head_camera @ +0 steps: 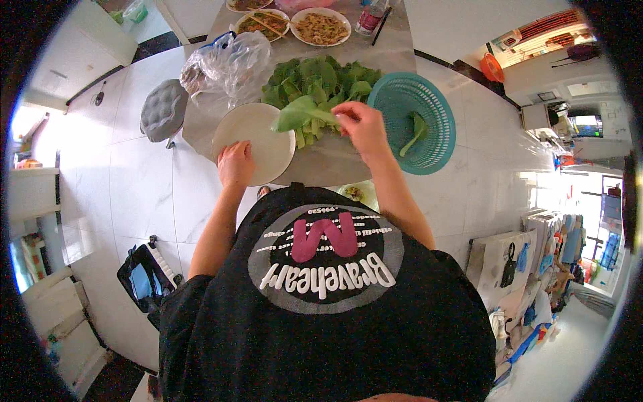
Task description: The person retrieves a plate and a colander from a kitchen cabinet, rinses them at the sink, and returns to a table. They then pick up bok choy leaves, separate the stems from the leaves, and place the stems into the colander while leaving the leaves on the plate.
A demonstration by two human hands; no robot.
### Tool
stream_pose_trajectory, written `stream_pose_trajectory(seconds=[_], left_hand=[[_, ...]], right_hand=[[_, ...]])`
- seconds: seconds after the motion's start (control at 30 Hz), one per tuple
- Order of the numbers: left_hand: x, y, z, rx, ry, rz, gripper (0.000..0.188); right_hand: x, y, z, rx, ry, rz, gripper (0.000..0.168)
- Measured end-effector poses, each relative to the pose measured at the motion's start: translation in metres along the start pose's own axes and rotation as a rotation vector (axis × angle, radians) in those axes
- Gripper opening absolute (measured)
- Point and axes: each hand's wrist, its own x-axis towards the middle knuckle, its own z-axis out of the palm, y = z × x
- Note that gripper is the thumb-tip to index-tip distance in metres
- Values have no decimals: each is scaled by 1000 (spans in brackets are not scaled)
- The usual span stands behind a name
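My right hand [362,128] pinches the stalk of a green leaf [297,114], held out to the left over the table, its blade above the right rim of a round pale plate [271,161]. My left hand [235,162] rests on the left part of that plate with nothing in its fingers. Behind the held leaf lies a heap of leafy greens [324,75] on the marbled table. At the right of the heap stands a teal plastic colander [442,145], tilted, with a loose leaf [417,133] inside.
A clear plastic bag [236,65] lies at the table's left. Plates of food [320,27], chopsticks [263,22] and a bottle [370,19] stand at the far end. A grey cushioned stool [163,110] is on the left. Below the table's near edge is a bowl with scraps [369,193].
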Motion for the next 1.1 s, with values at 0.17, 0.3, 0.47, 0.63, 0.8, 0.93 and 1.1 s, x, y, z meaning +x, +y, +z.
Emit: stream_pose_trajectory(seconds=[0.17, 0.3, 0.47, 0.63, 0.8, 0.93, 1.1], left_hand=[[-1, -5, 4, 23, 25, 11, 23], [0, -6, 9, 47, 42, -11, 24], [0, -4, 7, 97, 42, -35, 24], [3, -5, 8, 108, 35, -28, 23], [-1, -4, 6, 116, 63, -9, 22], [-1, -2, 8, 120, 70, 1, 22], [-3, -7, 10, 123, 60, -20, 23]], right_hand=[[-12, 39, -66, 656, 362, 151, 17], [-14, 90, -121, 1046, 606, 174, 23], [-12, 162, -167, 839, 619, 368, 22], [2, 212, -180, 522, 542, 571, 14], [18, 228, -170, 370, 482, 730, 14], [19, 241, -168, 132, 198, 739, 6], [12, 211, -152, 84, 116, 736, 6]])
